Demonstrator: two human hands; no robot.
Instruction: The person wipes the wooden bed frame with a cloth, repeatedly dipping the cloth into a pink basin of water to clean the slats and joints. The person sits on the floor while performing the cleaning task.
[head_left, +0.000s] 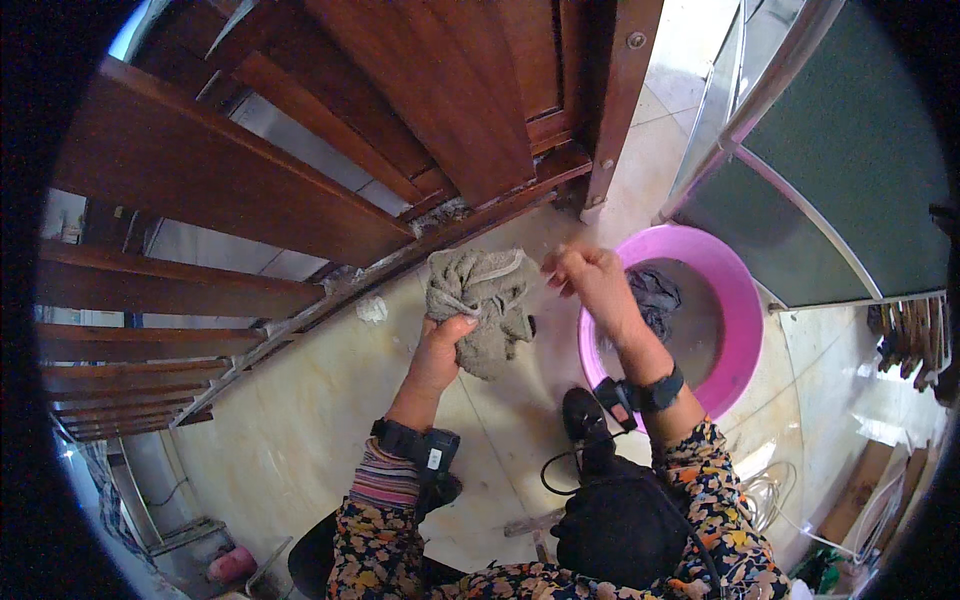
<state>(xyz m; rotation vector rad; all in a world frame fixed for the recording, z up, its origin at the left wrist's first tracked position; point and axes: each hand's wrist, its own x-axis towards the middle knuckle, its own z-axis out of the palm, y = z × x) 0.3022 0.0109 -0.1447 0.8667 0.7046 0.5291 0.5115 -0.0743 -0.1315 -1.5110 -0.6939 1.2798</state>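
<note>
My left hand (439, 349) grips a damp-looking grey-brown cloth (480, 300), bunched and folded above the thumb. To the right of the cloth, apart from it, is my right hand (592, 281), its fingers loosely bent and a little blurred. I see nothing held in it. Below and beyond that hand stands a pink plastic basin (739, 322) on the floor, with murky water (694, 330) inside. A dark, crumpled cloth (656, 296) lies in the water, partly hidden by my right hand and forearm.
A dark red-brown wooden slatted frame (480, 97) rises ahead and to the left, with whitish residue along its lower rail (442, 214). A green panel (840, 172) with a metal frame stands at right. Coiled pale cable (765, 491) lies on the tiled floor (300, 420).
</note>
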